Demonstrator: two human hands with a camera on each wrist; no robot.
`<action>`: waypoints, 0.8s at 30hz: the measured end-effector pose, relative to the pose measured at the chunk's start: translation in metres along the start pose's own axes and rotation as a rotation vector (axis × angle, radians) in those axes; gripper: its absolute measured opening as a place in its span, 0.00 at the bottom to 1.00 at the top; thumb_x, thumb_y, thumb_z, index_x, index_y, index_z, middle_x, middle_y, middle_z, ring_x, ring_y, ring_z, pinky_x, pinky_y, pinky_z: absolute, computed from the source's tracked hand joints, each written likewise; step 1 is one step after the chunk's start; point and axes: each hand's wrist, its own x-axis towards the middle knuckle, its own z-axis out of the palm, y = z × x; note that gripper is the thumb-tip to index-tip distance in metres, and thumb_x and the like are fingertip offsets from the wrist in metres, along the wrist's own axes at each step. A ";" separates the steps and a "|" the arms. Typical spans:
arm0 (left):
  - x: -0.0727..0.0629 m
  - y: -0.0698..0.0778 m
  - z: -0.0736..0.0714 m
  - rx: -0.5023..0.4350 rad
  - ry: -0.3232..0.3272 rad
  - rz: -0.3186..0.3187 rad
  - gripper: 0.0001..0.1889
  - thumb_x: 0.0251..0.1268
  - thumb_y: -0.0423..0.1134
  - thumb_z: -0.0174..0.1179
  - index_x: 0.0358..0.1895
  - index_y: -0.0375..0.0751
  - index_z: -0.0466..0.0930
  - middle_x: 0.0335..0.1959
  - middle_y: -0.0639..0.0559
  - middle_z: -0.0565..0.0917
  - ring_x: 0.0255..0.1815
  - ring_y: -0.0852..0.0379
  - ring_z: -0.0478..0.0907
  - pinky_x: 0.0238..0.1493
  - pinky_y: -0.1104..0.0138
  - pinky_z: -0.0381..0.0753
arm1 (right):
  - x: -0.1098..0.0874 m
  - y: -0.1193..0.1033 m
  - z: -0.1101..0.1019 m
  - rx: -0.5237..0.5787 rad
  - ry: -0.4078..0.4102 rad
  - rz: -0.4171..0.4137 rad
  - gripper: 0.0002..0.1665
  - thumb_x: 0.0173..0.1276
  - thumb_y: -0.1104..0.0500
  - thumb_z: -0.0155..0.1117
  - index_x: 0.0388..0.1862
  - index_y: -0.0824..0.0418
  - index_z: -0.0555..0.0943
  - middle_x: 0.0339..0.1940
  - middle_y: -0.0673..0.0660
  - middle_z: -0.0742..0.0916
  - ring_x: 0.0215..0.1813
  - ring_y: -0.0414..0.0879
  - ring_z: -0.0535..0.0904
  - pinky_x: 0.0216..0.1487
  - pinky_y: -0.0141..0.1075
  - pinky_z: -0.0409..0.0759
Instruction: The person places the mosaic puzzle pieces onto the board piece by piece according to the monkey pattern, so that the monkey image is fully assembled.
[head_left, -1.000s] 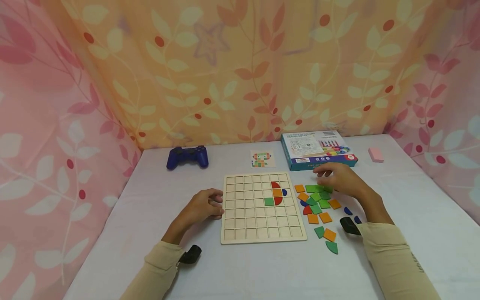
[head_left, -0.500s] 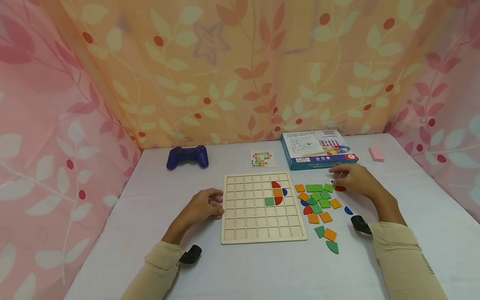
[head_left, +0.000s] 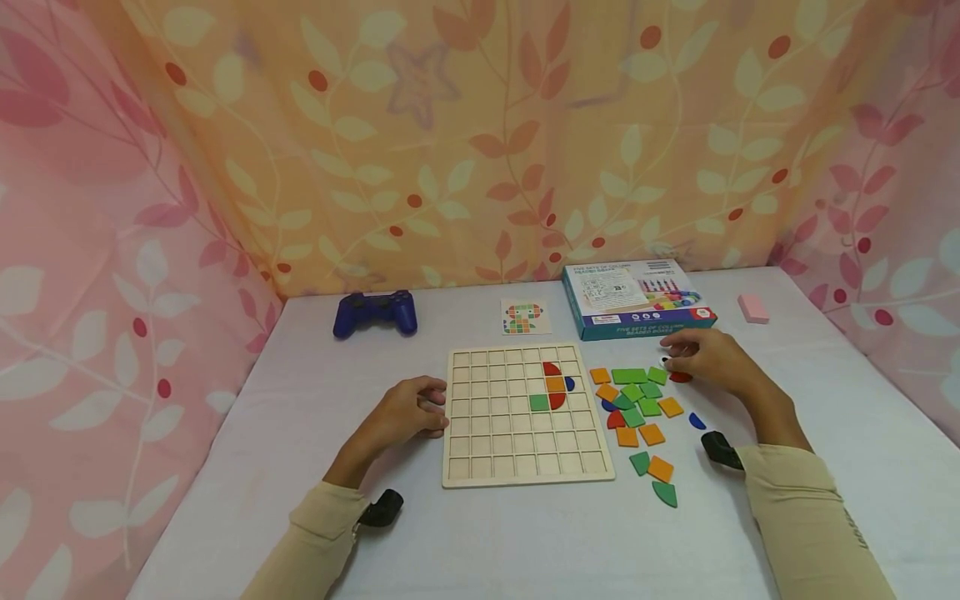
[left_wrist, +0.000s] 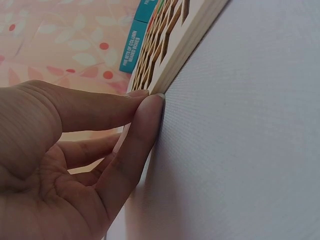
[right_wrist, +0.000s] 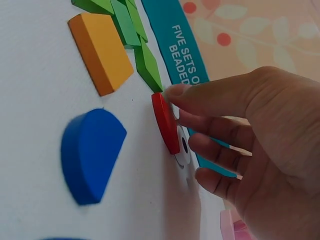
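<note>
A pale wooden grid board (head_left: 517, 450) lies flat, with red, orange, green and blue pieces set in its upper right cells. My left hand (head_left: 401, 412) pinches the board's left edge; the left wrist view shows the fingertips (left_wrist: 150, 107) meeting there. My right hand (head_left: 701, 360) hovers low beyond the loose tiles, thumb and fingers apart around a small white eye piece (head_left: 664, 362) with a black dot. Below that hand lies a red piece (right_wrist: 165, 122), the thumb tip close to its end. A blue half-round piece (right_wrist: 92, 155) sits nearby. The hand partly hides the red and eye pieces.
Loose green, orange, red and blue tiles (head_left: 626, 436) lie right of the board. Behind stand a pattern card (head_left: 525, 317), a boxed set (head_left: 637, 302) and a blue game controller (head_left: 375, 315). A pink block (head_left: 752, 308) sits far right. Patterned curtains enclose the table.
My right hand has shifted right from over the green tiles, uncovering them, the red piece and the eye piece. Over the last half second it stays nearly still. The left hand has not moved.
</note>
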 end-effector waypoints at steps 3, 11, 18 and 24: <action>0.000 0.000 0.000 0.000 0.001 -0.002 0.31 0.61 0.20 0.70 0.69 0.26 0.74 0.56 0.36 0.81 0.44 0.54 0.85 0.43 0.62 0.93 | 0.000 0.000 0.000 0.007 -0.007 0.010 0.29 0.73 0.54 0.71 0.68 0.66 0.81 0.48 0.61 0.86 0.48 0.54 0.80 0.48 0.39 0.88; 0.000 0.000 0.000 -0.008 -0.002 -0.003 0.31 0.61 0.20 0.70 0.69 0.26 0.74 0.57 0.36 0.81 0.44 0.54 0.85 0.43 0.61 0.93 | 0.000 -0.001 0.000 -0.009 -0.027 0.028 0.29 0.74 0.53 0.70 0.68 0.66 0.81 0.49 0.63 0.86 0.51 0.56 0.79 0.53 0.46 0.89; 0.000 0.000 0.000 -0.007 0.004 -0.001 0.31 0.61 0.19 0.70 0.69 0.25 0.74 0.56 0.36 0.81 0.43 0.55 0.85 0.42 0.62 0.93 | 0.000 -0.003 0.001 -0.017 -0.038 0.043 0.30 0.74 0.52 0.68 0.68 0.68 0.81 0.50 0.64 0.86 0.52 0.57 0.79 0.53 0.47 0.89; 0.000 0.000 0.000 -0.011 0.005 0.002 0.31 0.61 0.19 0.69 0.69 0.25 0.73 0.56 0.36 0.81 0.43 0.55 0.85 0.43 0.61 0.93 | 0.001 -0.011 0.003 -0.017 0.003 0.008 0.31 0.72 0.49 0.71 0.66 0.68 0.83 0.53 0.68 0.86 0.51 0.58 0.81 0.44 0.39 0.90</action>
